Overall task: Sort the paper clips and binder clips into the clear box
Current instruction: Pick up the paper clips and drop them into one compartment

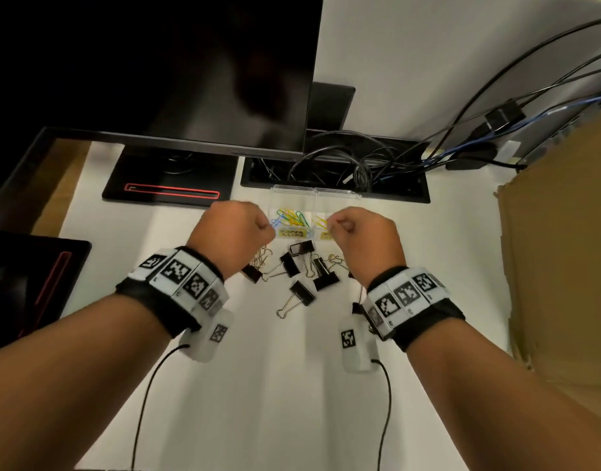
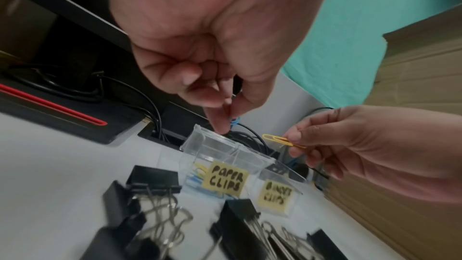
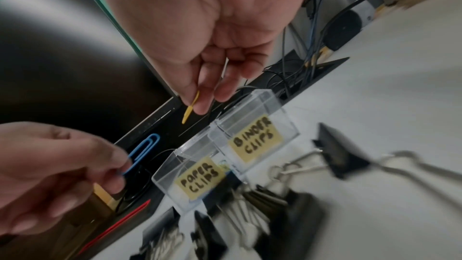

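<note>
A loose group of black binder clips (image 1: 301,270) is spread on the white tabletop (image 1: 258,385) nearest the person, between the two wrists and just in front of the clear box (image 1: 312,212). In both wrist views these clips are blurred, and several are cut off by the lower frame edge; one clip is partly hidden under the right wrist in the head view.

Beyond the binder clips, both hands are held just above the near side of the box. A blue paper clip (image 3: 143,153) is pinched between the thumb and fingers of the left hand (image 1: 239,229), its looped end projecting past the fingertips towards the box. A yellow paper clip (image 2: 282,140) is pinched the same way by the right hand (image 1: 363,237), fingers closed on its middle, with both ends showing. In the head view both held clips are almost wholly covered by the curled fingers.

The clear box stands towards the far edge of the tabletop, divided into two compartments. The left compartment bears a yellow label (image 2: 227,179) reading "PAPER CLIPS" and contains coloured paper clips (image 1: 292,217). The right compartment bears a label (image 3: 255,141) reading "BINDER CLIPS"; its contents cannot be made out clearly.

Behind the box, a recessed cable tray (image 1: 336,171) with tangled cables is set at the far edge.
</note>
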A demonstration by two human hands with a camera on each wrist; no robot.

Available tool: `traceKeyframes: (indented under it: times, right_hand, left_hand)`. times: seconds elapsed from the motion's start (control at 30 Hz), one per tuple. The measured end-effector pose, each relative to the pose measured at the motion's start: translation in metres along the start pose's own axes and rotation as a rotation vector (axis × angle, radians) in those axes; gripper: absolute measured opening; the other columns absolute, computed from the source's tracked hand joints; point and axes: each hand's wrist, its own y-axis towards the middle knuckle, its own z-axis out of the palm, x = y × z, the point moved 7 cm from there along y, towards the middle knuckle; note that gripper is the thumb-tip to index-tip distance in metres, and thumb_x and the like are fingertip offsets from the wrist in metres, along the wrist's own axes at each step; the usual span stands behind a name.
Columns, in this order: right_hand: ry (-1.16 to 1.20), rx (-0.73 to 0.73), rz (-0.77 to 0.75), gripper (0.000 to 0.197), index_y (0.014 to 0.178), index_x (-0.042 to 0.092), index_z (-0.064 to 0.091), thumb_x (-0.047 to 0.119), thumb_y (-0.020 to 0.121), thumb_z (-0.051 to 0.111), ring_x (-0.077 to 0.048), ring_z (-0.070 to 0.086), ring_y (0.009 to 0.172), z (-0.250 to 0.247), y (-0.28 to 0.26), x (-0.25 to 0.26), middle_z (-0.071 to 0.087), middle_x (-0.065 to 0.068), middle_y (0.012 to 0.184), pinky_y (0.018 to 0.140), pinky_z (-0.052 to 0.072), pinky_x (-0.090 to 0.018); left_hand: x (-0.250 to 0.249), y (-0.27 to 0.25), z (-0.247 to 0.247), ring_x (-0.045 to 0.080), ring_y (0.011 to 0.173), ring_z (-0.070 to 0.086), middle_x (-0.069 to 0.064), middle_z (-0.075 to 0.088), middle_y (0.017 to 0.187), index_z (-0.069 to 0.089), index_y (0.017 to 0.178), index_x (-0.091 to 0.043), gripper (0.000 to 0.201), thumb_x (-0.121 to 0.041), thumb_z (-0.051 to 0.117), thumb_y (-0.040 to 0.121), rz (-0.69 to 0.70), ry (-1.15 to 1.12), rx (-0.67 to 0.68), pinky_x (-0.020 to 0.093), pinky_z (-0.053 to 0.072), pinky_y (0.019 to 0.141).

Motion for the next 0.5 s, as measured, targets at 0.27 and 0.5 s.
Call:
traceKeyframes:
  times: [0.27,0.5]
  right_hand:
    - [-0.071,0.049,-0.017,0.021,0.100,0.028,0.074,0.028,0.091,0.055,-0.017,0.068,0.082,0.027,0.038,0.016,0.077,0.005,0.094,0.083,0.055,-0.033]
    - [-0.038,-0.049,-0.018,0.021,0.094,0.027,0.069,0.010,0.088,0.058,-0.016,0.064,0.086,-0.016,0.007,-0.023,0.070,0.004,0.096,0.083,0.055,-0.036]
  left_hand:
    - [-0.011,0.040,0.013,0.042,0.064,0.054,0.003,0.037,0.045,0.036,0.043,-0.014,0.035,-0.017,0.052,0.075,0.035,0.055,-0.032,0.028,0.039,0.055]
    - [-0.019,0.021,0.022,0.022,0.075,0.064,-0.002,0.069,0.085,0.071,0.085,-0.027,0.014,-0.020,0.059,0.083,0.187,-0.051,-0.071,0.035,0.055,0.071]
